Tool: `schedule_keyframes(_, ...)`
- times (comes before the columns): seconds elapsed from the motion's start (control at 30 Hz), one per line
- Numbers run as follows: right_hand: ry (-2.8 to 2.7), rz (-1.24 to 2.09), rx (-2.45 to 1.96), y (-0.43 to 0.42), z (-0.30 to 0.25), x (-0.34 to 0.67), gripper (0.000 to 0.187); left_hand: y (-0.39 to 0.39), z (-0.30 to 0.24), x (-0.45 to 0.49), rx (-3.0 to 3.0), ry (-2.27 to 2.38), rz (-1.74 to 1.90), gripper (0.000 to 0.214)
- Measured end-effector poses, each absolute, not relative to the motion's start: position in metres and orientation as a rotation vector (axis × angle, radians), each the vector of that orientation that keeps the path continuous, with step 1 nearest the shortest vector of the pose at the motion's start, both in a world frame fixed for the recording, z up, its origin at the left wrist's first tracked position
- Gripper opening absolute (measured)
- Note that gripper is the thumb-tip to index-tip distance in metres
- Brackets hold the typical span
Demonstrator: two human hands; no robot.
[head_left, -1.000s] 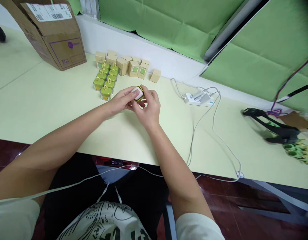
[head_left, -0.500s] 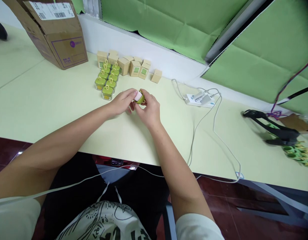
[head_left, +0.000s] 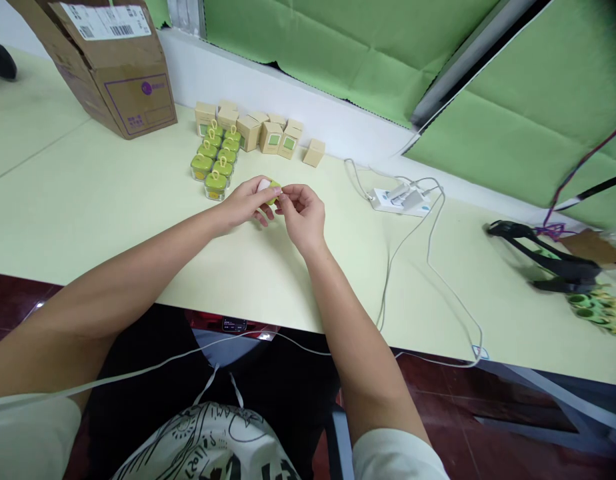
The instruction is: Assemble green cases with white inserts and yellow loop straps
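Note:
Over the middle of the table, my left hand (head_left: 245, 201) is closed on a small green lid (head_left: 274, 184) with a white block-like part on its left side. The fingers hide much of the lid. My right hand (head_left: 308, 212) has its thumb and forefinger pinched together at the lid's right edge; what exactly they grip there, possibly its loop, is too small to tell. Just left and beyond my hands, several small clear jars (head_left: 216, 183) with green lids and pale yellow loops stand upright in two rows.
Several small cardboard boxes (head_left: 271, 137) stand along the wall, one apart on the right. A large carton (head_left: 138, 100) is at the back left. A white power strip (head_left: 401, 201) with trailing cables lies right. Farther right are a black stand (head_left: 563, 267) and green pieces (head_left: 595, 308).
The lid has turned in my hands and shifted slightly left. My right hand has moved from gripping around it to a fingertip pinch at its right edge.

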State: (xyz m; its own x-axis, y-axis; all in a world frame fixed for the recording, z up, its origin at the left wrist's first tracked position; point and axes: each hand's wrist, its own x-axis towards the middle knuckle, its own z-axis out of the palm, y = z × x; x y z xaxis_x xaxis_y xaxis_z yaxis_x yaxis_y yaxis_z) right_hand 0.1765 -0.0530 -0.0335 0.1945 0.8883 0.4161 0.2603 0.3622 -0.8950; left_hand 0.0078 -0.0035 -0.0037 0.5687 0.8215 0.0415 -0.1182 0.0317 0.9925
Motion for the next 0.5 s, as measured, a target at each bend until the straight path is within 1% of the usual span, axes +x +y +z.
schedule_keyframes(0.17,-1.319,0.625,-1.148,-0.062,-0.024,0.168,0.039,-0.008,-0.006,0.011,1.307,0.663,0.908,0.038)
schedule_keyframes(0.33,-1.333,0.634,-1.176,-0.066,-0.022,0.162,0.048,-0.009,-0.012,0.015,1.304,0.634,0.948,0.034)
schedule_keyframes(0.5,-1.351,0.600,-1.190,-0.063,-0.026,0.165,0.046,-0.010,-0.015,0.018,1.251,0.607,0.982,0.036)
